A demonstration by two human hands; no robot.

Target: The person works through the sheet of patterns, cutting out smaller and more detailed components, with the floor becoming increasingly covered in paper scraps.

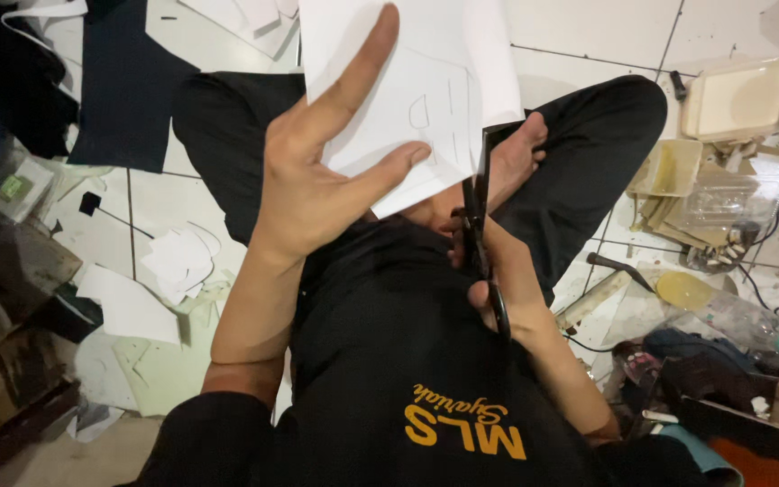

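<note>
- Left hand (317,176): raised before the camera, fingers spread; forefinger stretched up across a white paper sheet (407,81), thumb pressed against the sheet's lower edge, pinching it there.
- Right hand (498,280): low and close to the body, fingers closed through the loops of black scissors (477,212); grip firm, back of the hand mostly hidden behind the handles.
- Black scissors: held upright, blades pointing up, meeting the sheet's lower right edge; whether the blades stood apart could not be told.
- White paper sheet: held in the air above the lap, faint pencil outlines on its face, upper part running out of view.
- Person: seated cross-legged on a white tiled floor (588,32), in black trousers and a black shirt with yellow lettering.
- White paper offcuts (178,257): scattered on the floor left of the knee.
- Dark sheet (123,86): lay flat on the floor, upper left.
- Cream plastic box (737,99): on the floor, upper right.
- Clear plastic bottle (750,320): lying on its side among clutter, lower right.
</note>
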